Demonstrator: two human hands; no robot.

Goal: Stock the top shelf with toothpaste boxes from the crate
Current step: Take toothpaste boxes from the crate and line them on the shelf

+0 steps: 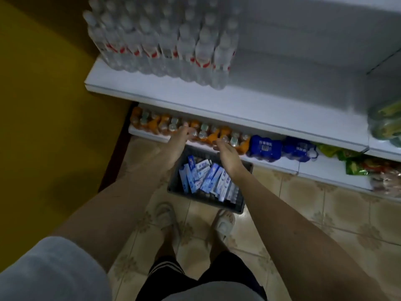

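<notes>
Shop aisle, beige patterned floor tiles (325, 213), yellow wall on the left, white shelving unit ahead. Head view only.

Top shelf (271, 98) carries a shrink-wrapped pack of water bottles (165, 40) on its left part; the stretch to the right of the pack is bare white board, and no toothpaste box shows on it anywhere. A green-wrapped pack (385, 122) sits at the far right edge. Lower shelf holds orange drink bottles (160, 124), blue bottle packs (265, 147) and green snack bags (355, 166).

Dark grey crate (246, 168) stands on the floor just in front of the lower shelf, between it and the person's sandalled feet. Toothpaste boxes (208, 177), blue and white, lie jumbled inside, many of them, some leaning on each other. Judgement: stocking hasn't started or is at the very start; the whole crate load looks left to move.

Both arms stretch forward and down over the crate. Left hand (181, 135) is above the crate's far-left corner, fingers straight and loose, holding nothing. Right hand (226, 151) is over the crate's far rim, palm turned inward, fingers relaxed, also holding nothing. Hands are apart, facing each other, neither touching a box. Slight blur at the fingertips.
</notes>
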